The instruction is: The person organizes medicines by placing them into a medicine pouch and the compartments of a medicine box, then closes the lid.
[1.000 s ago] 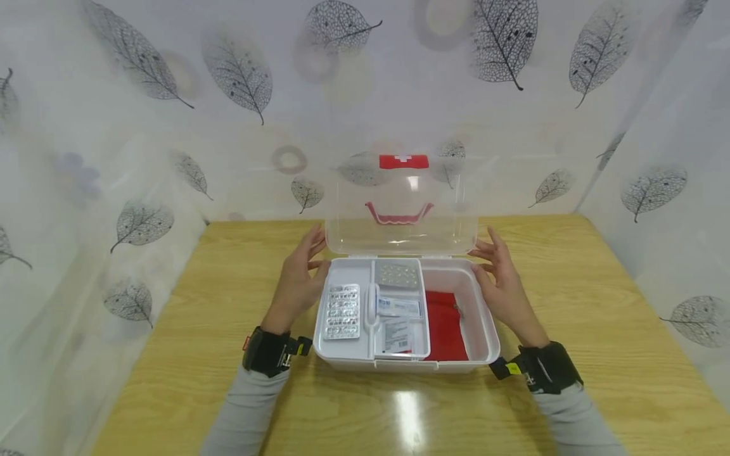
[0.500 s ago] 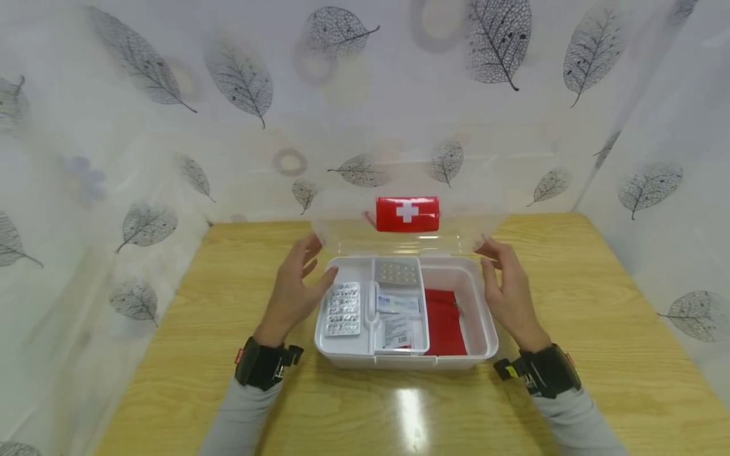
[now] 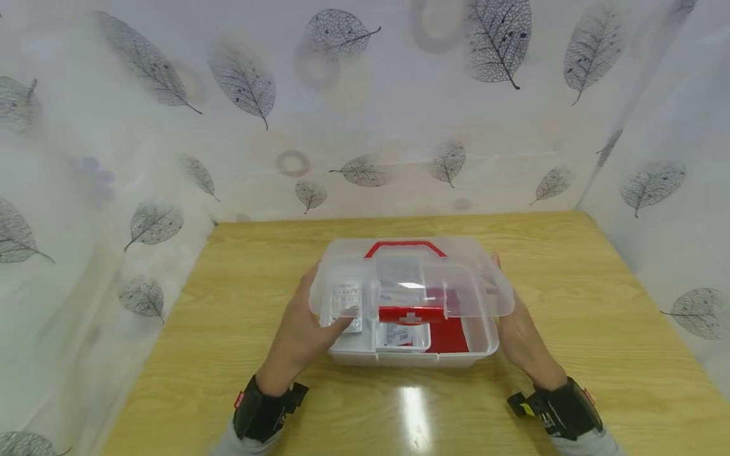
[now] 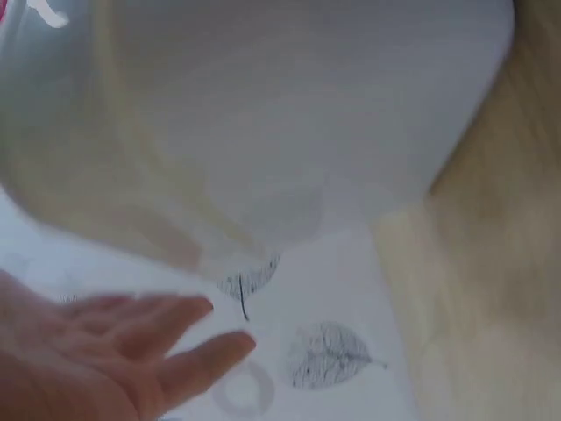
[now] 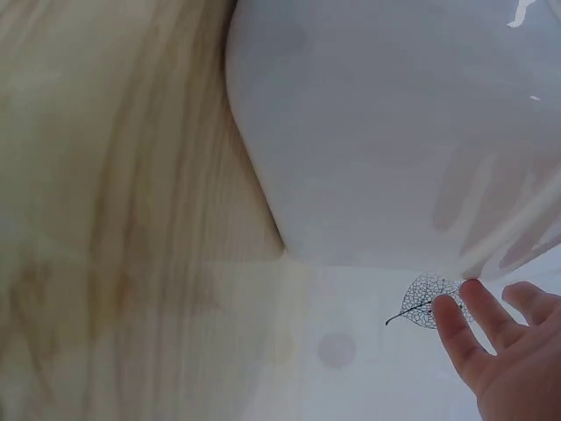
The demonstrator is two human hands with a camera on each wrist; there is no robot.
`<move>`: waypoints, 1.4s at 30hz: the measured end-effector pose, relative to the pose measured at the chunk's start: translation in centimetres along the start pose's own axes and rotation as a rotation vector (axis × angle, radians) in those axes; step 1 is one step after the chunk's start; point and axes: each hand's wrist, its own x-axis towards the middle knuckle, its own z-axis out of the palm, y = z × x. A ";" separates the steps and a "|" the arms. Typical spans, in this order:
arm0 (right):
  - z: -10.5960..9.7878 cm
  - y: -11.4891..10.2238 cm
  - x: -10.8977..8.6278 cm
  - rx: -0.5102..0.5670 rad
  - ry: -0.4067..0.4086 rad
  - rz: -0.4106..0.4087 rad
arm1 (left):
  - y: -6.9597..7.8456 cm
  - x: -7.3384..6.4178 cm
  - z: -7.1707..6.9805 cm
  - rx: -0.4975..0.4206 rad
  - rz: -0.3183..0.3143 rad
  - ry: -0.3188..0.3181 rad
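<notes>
A white first-aid box (image 3: 399,360) stands on the table with its clear lid (image 3: 350,248) tilted partway down over it. The lid carries a red handle (image 3: 406,243) and a red latch (image 3: 410,315) with a white cross. My left hand (image 3: 296,335) is at the lid's left end, its thumb over the tray and its other fingers out straight. At the opposite end is my right hand (image 3: 521,335), fingers extended along the lid and partly hidden behind it. Inside lie a silver blister pack (image 3: 356,326), small packets (image 3: 396,335) and a folded red item (image 3: 450,335).
The wood-grain table (image 3: 570,285) extends around the box on all sides. A pale leaf-patterned sheet (image 3: 399,95) hangs behind the table and along both its sides.
The lid has swung from upright at the back to forward over the box, its latch now near the front. Both hands have come forward with it at its two ends.
</notes>
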 end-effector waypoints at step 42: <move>0.2 0.5 -1.3 0.228 -0.062 0.083 | 2.5 -4.8 2.7 0.383 0.341 0.067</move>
